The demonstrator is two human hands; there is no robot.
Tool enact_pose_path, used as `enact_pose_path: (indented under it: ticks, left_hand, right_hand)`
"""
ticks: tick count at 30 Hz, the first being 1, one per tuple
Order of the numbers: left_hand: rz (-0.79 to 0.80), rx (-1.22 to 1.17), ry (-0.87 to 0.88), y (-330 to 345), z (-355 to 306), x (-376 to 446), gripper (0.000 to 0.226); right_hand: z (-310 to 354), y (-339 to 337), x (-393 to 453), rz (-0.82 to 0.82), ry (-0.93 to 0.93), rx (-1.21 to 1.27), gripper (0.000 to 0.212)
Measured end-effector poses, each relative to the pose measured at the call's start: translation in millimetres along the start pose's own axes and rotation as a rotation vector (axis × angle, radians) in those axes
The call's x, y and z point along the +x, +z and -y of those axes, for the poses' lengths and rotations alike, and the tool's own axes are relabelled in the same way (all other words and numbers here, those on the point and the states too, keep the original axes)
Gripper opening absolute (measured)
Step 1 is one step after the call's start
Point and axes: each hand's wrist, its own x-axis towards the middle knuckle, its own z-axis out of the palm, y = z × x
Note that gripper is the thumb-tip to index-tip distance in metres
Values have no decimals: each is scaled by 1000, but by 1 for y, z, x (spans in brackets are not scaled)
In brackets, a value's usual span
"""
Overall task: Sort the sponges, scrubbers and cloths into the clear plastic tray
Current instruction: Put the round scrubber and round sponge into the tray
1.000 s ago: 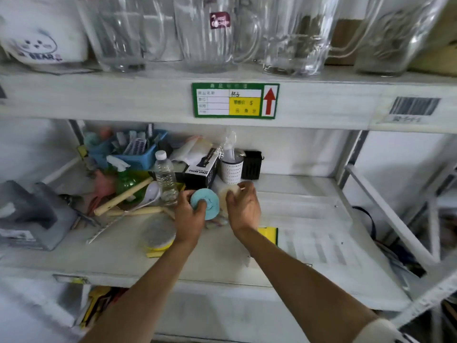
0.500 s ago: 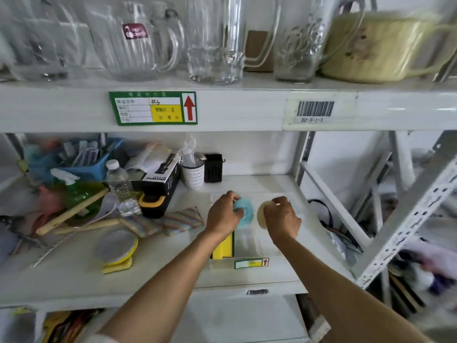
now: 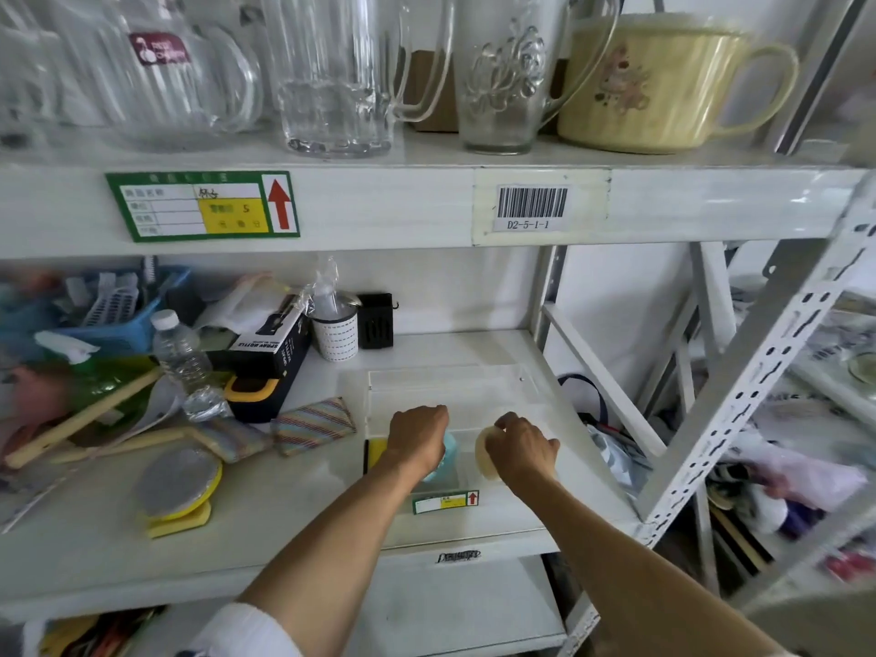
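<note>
Forearms reach in from below over the shelf edge toward the clear plastic tray (image 3: 474, 386), which lies on the shelf with its long axis running away from the viewer. Left hand (image 3: 419, 438) is closed around a round blue scrubber (image 3: 449, 450); right hand (image 3: 521, 450) pinches a pale round sponge (image 3: 484, 455). Both pieces sit over the tray's near end, side by side, so release calls only for a short drop. A yellow sponge (image 3: 378, 453) lies just left of the left hand. Further left, striped cloths (image 3: 313, 425) and a foil-topped yellow scrubber (image 3: 177, 486) remain outside the tray, nearer the left hand.
</note>
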Motion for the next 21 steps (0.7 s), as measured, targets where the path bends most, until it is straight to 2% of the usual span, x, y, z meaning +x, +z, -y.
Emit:
enact_pose_path:
  ticks: [9, 21]
  left_hand:
    - [11, 176, 21, 4, -5, 1, 22]
    - [-27, 89, 64, 2, 2, 2, 20]
  right_hand:
    - [5, 9, 1, 9, -73, -197, 30]
    - [5, -1, 4, -43, -70, -268, 34]
